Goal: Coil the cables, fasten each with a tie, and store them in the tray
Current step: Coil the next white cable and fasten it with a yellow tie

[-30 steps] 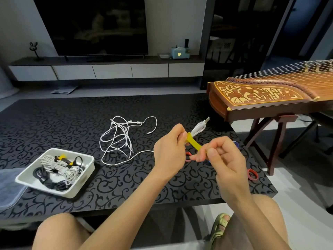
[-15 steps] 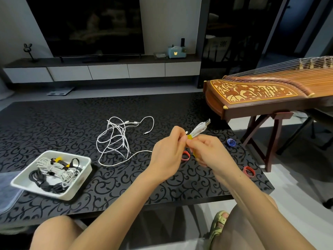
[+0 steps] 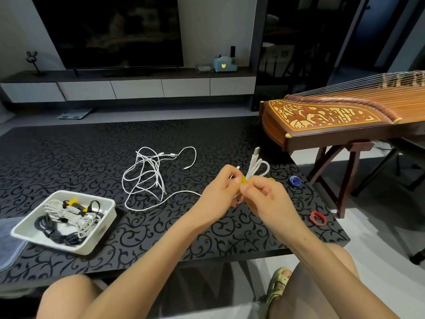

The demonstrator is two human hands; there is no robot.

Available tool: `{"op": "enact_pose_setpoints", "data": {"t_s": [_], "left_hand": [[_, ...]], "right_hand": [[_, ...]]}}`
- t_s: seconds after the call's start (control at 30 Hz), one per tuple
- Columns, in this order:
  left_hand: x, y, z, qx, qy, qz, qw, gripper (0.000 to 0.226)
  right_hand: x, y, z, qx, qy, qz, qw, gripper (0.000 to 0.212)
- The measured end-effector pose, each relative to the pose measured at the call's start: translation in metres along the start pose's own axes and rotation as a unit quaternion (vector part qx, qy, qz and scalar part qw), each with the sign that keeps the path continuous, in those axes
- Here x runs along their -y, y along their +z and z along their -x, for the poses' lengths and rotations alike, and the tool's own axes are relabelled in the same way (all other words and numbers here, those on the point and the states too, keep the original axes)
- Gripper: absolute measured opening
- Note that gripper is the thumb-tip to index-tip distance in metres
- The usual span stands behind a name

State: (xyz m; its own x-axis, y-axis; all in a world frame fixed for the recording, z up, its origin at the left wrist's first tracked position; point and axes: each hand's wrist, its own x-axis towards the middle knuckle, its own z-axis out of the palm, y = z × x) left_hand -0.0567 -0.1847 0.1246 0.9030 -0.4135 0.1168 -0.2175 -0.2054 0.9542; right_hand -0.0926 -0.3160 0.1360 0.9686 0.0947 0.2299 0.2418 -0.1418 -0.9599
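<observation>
Both hands meet just right of the frame's centre, above the near part of the table. Left hand (image 3: pixel 218 194) has its fingers curled round the lower end of a coiled cable (image 3: pixel 259 168), a small white bundle whose loops and USB plug stick up and away from the knuckles. Right hand (image 3: pixel 269 199) touches the left, fingertips pinching a yellow tie (image 3: pixel 243 180) that shows between the two thumbs at the base of the bundle.

Left of the hands, a loose white cable (image 3: pixel 147 176) lies in a tangle on the table (image 3: pixel 69 153); one strand of it runs up to the left hand. At lower left sits a white tray (image 3: pixel 99 236) holding black and white bundled cables (image 3: pixel 66 219), some with yellow or black ties. A blue tie (image 3: pixel 295 180) lies just right of the hands and a red tie (image 3: pixel 317 218) near the table's right edge.

The tabletop is black with a scrolling vine pattern. A clear plastic bag (image 3: pixel 7 245) touches the tray at the left edge of the frame. At right a wooden zither (image 3: pixel 333 120) stands on its stand beside the table. Across the top, a dark television (image 3: pixel 110 31) sits over a long low cabinet (image 3: pixel 138 88).
</observation>
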Motion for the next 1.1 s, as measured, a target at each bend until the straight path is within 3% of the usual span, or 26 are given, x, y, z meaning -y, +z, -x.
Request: {"op": "enact_pose_setpoints", "data": {"t_s": [0.1, 0.3, 0.47, 0.67, 0.8, 0.9, 1.03, 1.1], "left_hand": [[-0.006, -0.012, 0.000, 0.117, -0.022, 0.052, 0.991, 0.034], [-0.014, -0.023, 0.001, 0.043, -0.031, 0.046, 0.998, 0.034], [-0.016, -0.019, 0.004, -0.023, -0.055, 0.124, 0.990, 0.034], [-0.021, -0.020, 0.009, -0.006, -0.057, 0.138, 0.989, 0.028], [-0.031, -0.025, 0.014, 0.034, -0.017, 0.089, 0.995, 0.024], [-0.038, -0.027, 0.020, 0.064, 0.024, -0.010, 0.998, 0.022], [-0.040, -0.031, 0.032, 0.076, 0.053, -0.166, 0.982, 0.016], [-0.043, -0.031, 0.037, 0.075, 0.060, -0.190, 0.977, 0.018]], "right_hand": [[0.005, -0.003, 0.001, 0.037, 0.000, -0.027, 0.999, 0.031], [0.009, -0.013, 0.003, 0.050, -0.027, 0.060, 0.997, 0.027], [0.005, -0.020, 0.006, 0.034, -0.007, 0.088, 0.996, 0.019], [-0.001, -0.030, 0.008, 0.075, 0.059, 0.100, 0.990, 0.018], [0.005, -0.033, 0.002, 0.108, 0.120, 0.033, 0.986, 0.027], [0.007, -0.035, -0.005, 0.090, 0.113, 0.000, 0.990, 0.005], [0.011, -0.040, -0.018, 0.136, 0.161, -0.013, 0.977, 0.049], [0.015, -0.041, -0.026, 0.169, 0.183, 0.008, 0.968, 0.059]]}}
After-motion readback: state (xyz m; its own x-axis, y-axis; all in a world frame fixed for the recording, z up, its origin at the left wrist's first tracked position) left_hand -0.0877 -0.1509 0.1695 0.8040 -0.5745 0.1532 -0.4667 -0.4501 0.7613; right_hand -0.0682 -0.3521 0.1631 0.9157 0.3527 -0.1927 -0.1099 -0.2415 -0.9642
